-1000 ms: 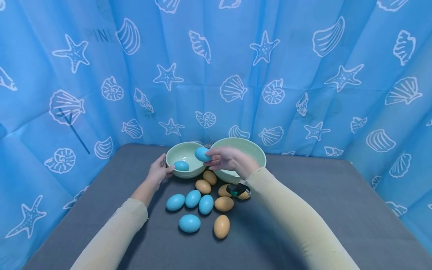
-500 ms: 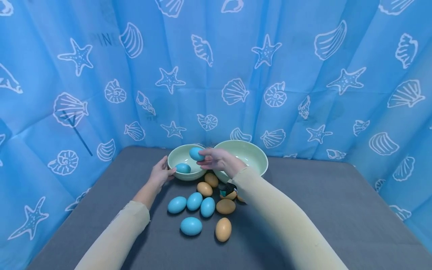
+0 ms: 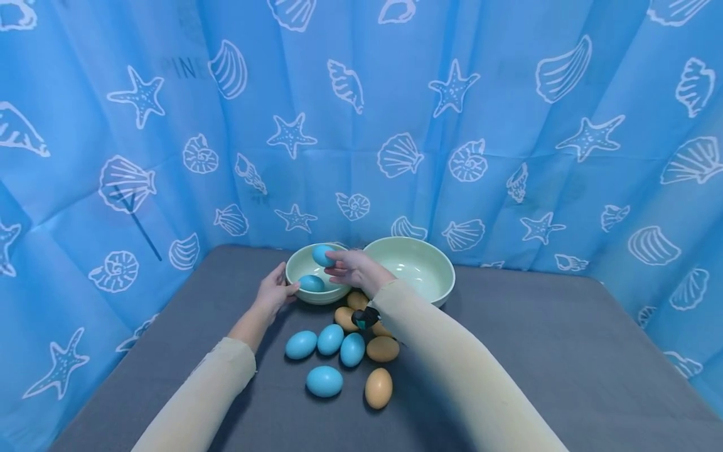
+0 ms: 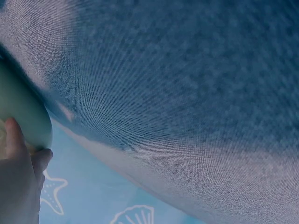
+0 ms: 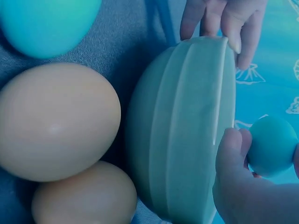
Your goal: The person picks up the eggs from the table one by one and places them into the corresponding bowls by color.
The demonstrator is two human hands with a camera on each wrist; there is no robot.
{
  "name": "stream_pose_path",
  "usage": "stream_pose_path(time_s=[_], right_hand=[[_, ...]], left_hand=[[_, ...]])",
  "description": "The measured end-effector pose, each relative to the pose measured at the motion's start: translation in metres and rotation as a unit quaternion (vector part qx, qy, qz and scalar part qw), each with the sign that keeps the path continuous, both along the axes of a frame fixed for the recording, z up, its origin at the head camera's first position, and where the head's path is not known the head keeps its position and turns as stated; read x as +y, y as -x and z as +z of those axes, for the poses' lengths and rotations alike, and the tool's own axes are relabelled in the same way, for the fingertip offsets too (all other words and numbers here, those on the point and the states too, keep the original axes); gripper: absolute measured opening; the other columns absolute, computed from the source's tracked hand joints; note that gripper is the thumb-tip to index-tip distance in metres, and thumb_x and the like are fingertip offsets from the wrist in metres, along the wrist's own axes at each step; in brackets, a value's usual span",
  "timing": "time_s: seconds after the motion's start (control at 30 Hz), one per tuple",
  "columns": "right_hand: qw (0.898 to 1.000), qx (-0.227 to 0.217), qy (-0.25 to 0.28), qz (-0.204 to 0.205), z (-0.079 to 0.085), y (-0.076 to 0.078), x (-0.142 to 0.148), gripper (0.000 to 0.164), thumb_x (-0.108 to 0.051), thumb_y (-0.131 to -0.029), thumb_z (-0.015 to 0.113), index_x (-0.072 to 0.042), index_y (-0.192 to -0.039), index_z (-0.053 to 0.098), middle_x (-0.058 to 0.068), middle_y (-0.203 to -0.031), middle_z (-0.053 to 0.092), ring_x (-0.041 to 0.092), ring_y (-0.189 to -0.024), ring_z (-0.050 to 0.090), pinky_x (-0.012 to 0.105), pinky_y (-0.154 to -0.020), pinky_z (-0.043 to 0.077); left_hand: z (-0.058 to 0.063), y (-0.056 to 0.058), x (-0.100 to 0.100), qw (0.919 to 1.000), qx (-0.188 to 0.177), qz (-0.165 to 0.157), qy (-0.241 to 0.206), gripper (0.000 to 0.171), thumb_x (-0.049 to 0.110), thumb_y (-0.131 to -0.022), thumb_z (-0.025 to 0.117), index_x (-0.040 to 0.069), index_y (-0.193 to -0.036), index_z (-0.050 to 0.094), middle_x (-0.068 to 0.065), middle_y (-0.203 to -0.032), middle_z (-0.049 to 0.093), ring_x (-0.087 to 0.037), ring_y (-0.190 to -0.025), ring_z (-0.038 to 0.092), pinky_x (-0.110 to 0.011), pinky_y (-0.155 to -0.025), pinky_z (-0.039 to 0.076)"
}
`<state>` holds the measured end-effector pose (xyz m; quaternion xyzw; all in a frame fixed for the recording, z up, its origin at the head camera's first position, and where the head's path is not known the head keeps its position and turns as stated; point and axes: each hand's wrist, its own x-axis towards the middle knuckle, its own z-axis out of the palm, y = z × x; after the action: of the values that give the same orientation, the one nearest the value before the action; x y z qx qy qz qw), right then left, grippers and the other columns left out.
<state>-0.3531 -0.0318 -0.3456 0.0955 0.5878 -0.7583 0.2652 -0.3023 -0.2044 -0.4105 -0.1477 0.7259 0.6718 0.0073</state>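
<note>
Between its fingertips my right hand [image 3: 357, 270] holds a blue egg [image 3: 322, 255] above the small pale green bowl [image 3: 323, 299]. The same held egg [image 5: 273, 147] shows beside the bowl's rim in the right wrist view. My left hand [image 3: 273, 291] grips that bowl at its left side, thumb over the rim; the left wrist view catches the hand [image 4: 18, 182] against the bowl's wall [image 4: 25, 105]. Another blue egg [image 3: 312, 284] lies inside the bowl. On the table in front are several blue eggs [image 3: 324, 381] and several tan eggs [image 3: 378, 388].
A larger pale green bowl [image 3: 432, 267] stands just right of the small one, partly behind my right hand. A grey cloth [image 3: 542, 351] covers the table. Behind it hangs a blue curtain [image 3: 361, 182] printed with white shells and starfish.
My right hand has moved left with the blue egg, further over the small bowl. The left hand keeps its grip on the rim. The head view has shifted slightly.
</note>
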Motion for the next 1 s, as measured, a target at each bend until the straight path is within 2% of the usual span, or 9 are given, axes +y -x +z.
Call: stream_pose_path(time_s=[0.23, 0.37, 0.47, 0.57, 0.63, 0.8, 0.87, 1.0], right_hand=[[0.999, 0.005, -0.036, -0.01, -0.005, 0.008, -0.012, 0.063, -0.013, -0.096, 0.063, -0.001, -0.149, 0.031, 0.025, -0.14, 0.045, 0.038, -0.126, 0.05, 0.049, -0.106, 0.041], [0.998, 0.005, -0.064, -0.001, -0.01, 0.013, -0.018, 0.072, -0.016, -0.096, 0.064, -0.004, -0.153, 0.022, 0.025, -0.144, 0.041, 0.038, -0.128, 0.048, 0.051, -0.108, 0.037], [0.996, 0.004, -0.086, 0.008, -0.013, 0.016, -0.022, 0.072, -0.019, -0.096, 0.064, -0.005, -0.154, 0.024, 0.023, -0.147, 0.04, 0.036, -0.13, 0.046, 0.052, -0.11, 0.034], [0.994, -0.001, -0.104, 0.011, -0.014, 0.017, -0.024, 0.064, -0.019, -0.096, 0.065, -0.006, -0.15, 0.034, 0.022, -0.146, 0.041, 0.036, -0.13, 0.046, 0.053, -0.11, 0.034], [0.993, -0.01, -0.121, -0.001, -0.014, 0.019, -0.028, 0.06, -0.016, -0.095, 0.065, -0.004, -0.147, 0.038, 0.023, -0.138, 0.049, 0.036, -0.127, 0.049, 0.052, -0.108, 0.037], [0.983, -0.033, -0.178, -0.026, -0.03, 0.037, -0.041, 0.047, -0.012, -0.095, 0.065, 0.0, -0.137, 0.048, 0.022, -0.126, 0.056, 0.033, -0.12, 0.054, 0.048, -0.102, 0.045], [0.981, -0.039, -0.191, -0.024, -0.037, 0.045, -0.044, 0.046, -0.012, -0.094, 0.066, 0.001, -0.135, 0.05, 0.022, -0.127, 0.055, 0.033, -0.118, 0.055, 0.047, -0.101, 0.046], [0.979, -0.047, -0.197, -0.021, -0.039, 0.047, -0.048, 0.048, -0.01, -0.094, 0.065, 0.004, -0.136, 0.046, 0.026, -0.124, 0.056, 0.038, -0.116, 0.057, 0.046, -0.099, 0.048]], left_hand=[[0.001, -0.002, -0.001, 1.0, 0.005, -0.006, 0.003, 0.074, -0.001, -0.098, 0.053, 0.011, -0.157, 0.01, -0.012, -0.162, 0.008, -0.03, -0.146, 0.015, -0.045, -0.105, 0.043], [0.001, -0.001, -0.002, 0.9999, 0.006, -0.011, 0.002, 0.074, -0.001, -0.098, 0.053, 0.011, -0.157, 0.01, -0.013, -0.161, 0.008, -0.03, -0.146, 0.015, -0.045, -0.105, 0.043], [0.001, 0.0, -0.001, 0.9999, 0.01, -0.013, -0.002, 0.074, 0.0, -0.099, 0.053, 0.012, -0.157, 0.01, -0.012, -0.161, 0.009, -0.029, -0.146, 0.015, -0.044, -0.104, 0.043], [0.0, 0.0, 0.0, 0.9999, 0.012, -0.011, -0.003, 0.074, 0.0, -0.099, 0.054, 0.012, -0.157, 0.011, -0.011, -0.161, 0.009, -0.028, -0.146, 0.016, -0.045, -0.104, 0.044], [0.001, 0.0, 0.001, 0.9999, 0.011, -0.01, -0.002, 0.074, 0.001, -0.099, 0.054, 0.013, -0.157, 0.011, -0.011, -0.161, 0.009, -0.028, -0.146, 0.016, -0.045, -0.104, 0.044], [0.001, -0.001, 0.002, 0.9999, 0.012, -0.009, 0.0, 0.073, 0.0, -0.098, 0.054, 0.011, -0.157, 0.011, -0.011, -0.161, 0.01, -0.029, -0.146, 0.017, -0.045, -0.103, 0.045], [0.001, -0.001, 0.002, 0.9999, 0.012, -0.009, 0.0, 0.074, 0.0, -0.098, 0.054, 0.01, -0.157, 0.011, -0.012, -0.161, 0.01, -0.029, -0.145, 0.017, -0.045, -0.103, 0.045], [0.0, -0.002, 0.0, 0.9999, 0.013, -0.006, -0.001, 0.073, 0.0, -0.098, 0.054, 0.01, -0.157, 0.011, -0.012, -0.161, 0.011, -0.029, -0.146, 0.017, -0.046, -0.103, 0.044]])
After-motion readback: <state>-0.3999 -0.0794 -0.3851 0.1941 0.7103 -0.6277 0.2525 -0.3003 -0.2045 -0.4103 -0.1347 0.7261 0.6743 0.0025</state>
